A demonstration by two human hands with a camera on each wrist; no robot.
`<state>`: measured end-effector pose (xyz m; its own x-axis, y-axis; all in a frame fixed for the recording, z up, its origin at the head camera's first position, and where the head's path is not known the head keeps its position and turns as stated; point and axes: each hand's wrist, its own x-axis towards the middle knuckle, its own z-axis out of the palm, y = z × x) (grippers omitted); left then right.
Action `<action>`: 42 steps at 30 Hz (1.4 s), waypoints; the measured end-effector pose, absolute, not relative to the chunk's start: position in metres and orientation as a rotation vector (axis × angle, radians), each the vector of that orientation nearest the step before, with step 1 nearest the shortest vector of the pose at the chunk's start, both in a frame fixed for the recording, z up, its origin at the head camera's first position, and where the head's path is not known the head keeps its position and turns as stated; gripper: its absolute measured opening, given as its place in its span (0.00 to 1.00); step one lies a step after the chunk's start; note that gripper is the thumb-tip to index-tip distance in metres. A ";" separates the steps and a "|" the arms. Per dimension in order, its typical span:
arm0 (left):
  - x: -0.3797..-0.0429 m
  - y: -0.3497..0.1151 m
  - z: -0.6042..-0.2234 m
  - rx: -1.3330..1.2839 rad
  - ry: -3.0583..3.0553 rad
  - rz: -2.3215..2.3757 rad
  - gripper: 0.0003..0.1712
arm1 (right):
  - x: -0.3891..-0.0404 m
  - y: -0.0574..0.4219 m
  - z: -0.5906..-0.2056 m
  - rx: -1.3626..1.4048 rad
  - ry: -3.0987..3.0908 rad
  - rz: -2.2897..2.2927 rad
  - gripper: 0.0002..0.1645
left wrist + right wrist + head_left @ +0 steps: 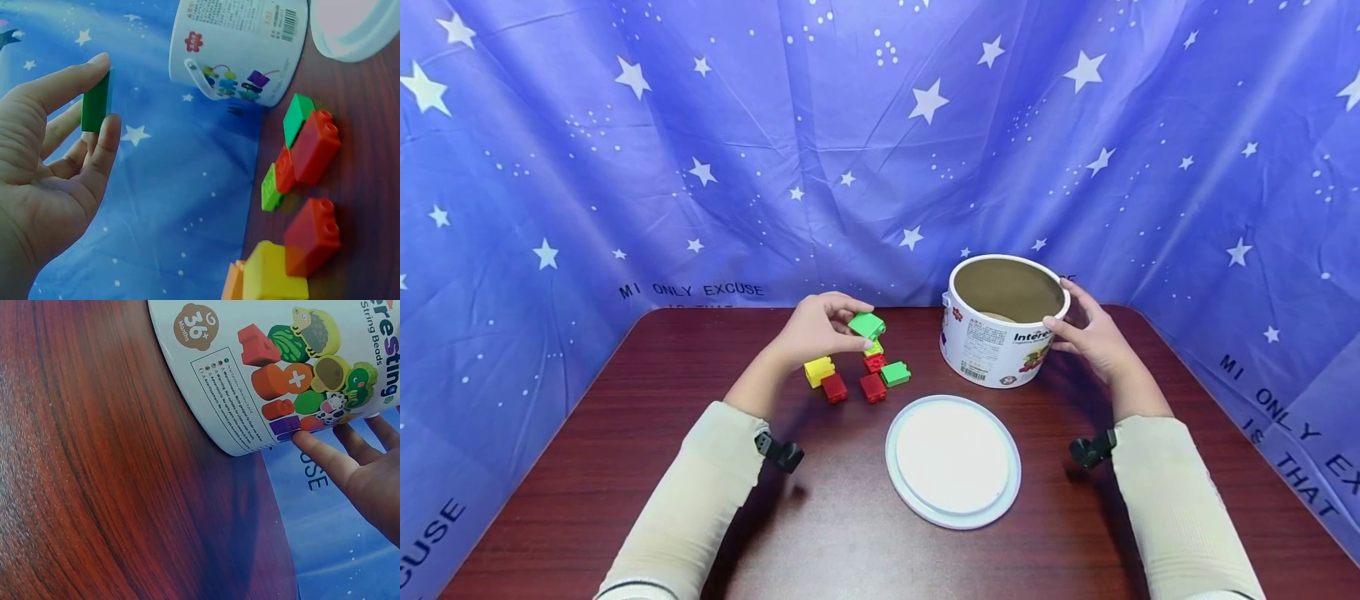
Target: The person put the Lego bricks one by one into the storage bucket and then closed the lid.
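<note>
My left hand (827, 329) pinches a green toy building block (867, 325) between thumb and fingertips, above the table. The left wrist view shows the block (95, 107) edge-on. My right hand (1093, 337) rests on the right side of a white printed bucket (985, 346), fingers spread along its outer wall. In the right wrist view, fairly straight fingers touch the bucket wall (225, 419). Below the left hand lie a yellow block (818, 372), several red blocks (872, 387), another green block (896, 373) and a lime block (269, 190).
A round white lid (953, 458) lies flat in front of the bucket. Beside the yellow block is an orange block (234, 281). Blue star-patterned cloth (850, 150) hangs behind the dark red-brown table (820, 517) and along its sides.
</note>
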<state>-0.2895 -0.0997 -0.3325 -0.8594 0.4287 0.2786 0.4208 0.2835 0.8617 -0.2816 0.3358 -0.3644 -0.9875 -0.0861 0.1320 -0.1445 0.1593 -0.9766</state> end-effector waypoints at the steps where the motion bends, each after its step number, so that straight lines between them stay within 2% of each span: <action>1: -0.289 -0.098 -0.330 0.835 2.502 1.684 0.29 | -0.281 0.336 -0.364 0.236 -2.355 1.996 0.50; 17: -0.295 -0.061 -0.305 0.844 2.552 1.608 0.28 | -0.281 0.332 -0.362 0.248 -2.360 1.987 0.50; 42: -0.329 0.013 -0.284 0.962 2.702 1.399 0.29 | -0.282 0.335 -0.364 0.257 -2.339 2.004 0.50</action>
<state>-0.3289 0.0133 -0.2844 -0.8172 0.4882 0.3064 0.5320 0.4343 0.7269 -0.2817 0.3354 -0.3638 -0.9849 -0.0930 0.1460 -0.1585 0.1458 -0.9765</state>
